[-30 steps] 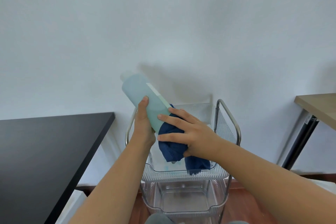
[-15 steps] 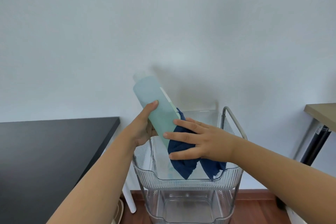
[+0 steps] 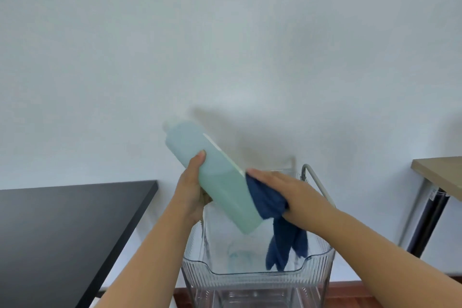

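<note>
A pale green plastic bottle (image 3: 215,177) is tilted, its cap end up to the left and its base low to the right, above a clear ribbed cart bin (image 3: 250,280). My left hand (image 3: 192,187) grips the bottle from the left side, thumb on its front. A dark blue cloth (image 3: 272,202) lies against the bottle's right side, and my right hand (image 3: 287,190) holds it there, the fingers laid over it. The cloth's loose end hangs down into the bin.
A black tabletop (image 3: 62,232) fills the lower left. A wooden table edge (image 3: 440,172) with a black leg (image 3: 430,222) stands at the right. The cart has a metal handle (image 3: 315,180) and a lower clear bin (image 3: 255,297). A plain wall is behind.
The bottle and both hands have shifted slightly in the view. My right hand with the cloth has slid along the bottle's right side, and more cloth hangs down.
</note>
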`<state>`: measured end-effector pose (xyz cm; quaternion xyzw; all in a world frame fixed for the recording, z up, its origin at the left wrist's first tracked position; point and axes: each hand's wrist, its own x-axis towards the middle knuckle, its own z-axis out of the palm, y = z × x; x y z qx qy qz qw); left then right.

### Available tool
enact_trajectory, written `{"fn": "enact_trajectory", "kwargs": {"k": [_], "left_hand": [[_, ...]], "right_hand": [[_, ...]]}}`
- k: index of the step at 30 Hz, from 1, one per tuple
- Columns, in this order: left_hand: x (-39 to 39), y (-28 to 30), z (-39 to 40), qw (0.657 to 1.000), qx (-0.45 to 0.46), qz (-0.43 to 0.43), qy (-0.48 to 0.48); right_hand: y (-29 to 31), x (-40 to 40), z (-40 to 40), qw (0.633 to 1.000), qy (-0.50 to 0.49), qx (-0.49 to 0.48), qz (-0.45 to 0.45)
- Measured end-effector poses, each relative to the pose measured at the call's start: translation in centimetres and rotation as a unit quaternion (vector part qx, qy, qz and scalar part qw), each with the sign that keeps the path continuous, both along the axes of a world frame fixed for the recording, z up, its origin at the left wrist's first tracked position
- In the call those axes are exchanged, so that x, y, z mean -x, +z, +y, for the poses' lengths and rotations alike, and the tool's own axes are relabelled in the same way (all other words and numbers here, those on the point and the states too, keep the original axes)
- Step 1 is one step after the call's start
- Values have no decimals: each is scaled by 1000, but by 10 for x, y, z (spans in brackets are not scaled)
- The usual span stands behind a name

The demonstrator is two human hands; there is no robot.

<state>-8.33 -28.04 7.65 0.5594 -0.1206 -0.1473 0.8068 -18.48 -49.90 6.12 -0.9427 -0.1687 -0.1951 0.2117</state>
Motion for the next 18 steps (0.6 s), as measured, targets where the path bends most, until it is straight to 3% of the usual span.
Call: {"fn": "enact_trajectory", "kwargs": {"k": [4, 7, 13, 18], "left_hand": [[-3, 3, -7, 995, 17, -35, 95], [-3, -5, -20, 991, -7, -69, 111], [-3, -41, -63, 989, -95, -61, 99], [-2, -71, -105, 987, -129, -37, 83]], "right_hand": [[1, -2, -14, 964, -194, -179, 31], [2, 1, -29, 926, -246, -282, 39], [-5, 7, -44, 906, -261, -326, 71], [-18, 10, -50, 916, -260, -294, 81]]}}
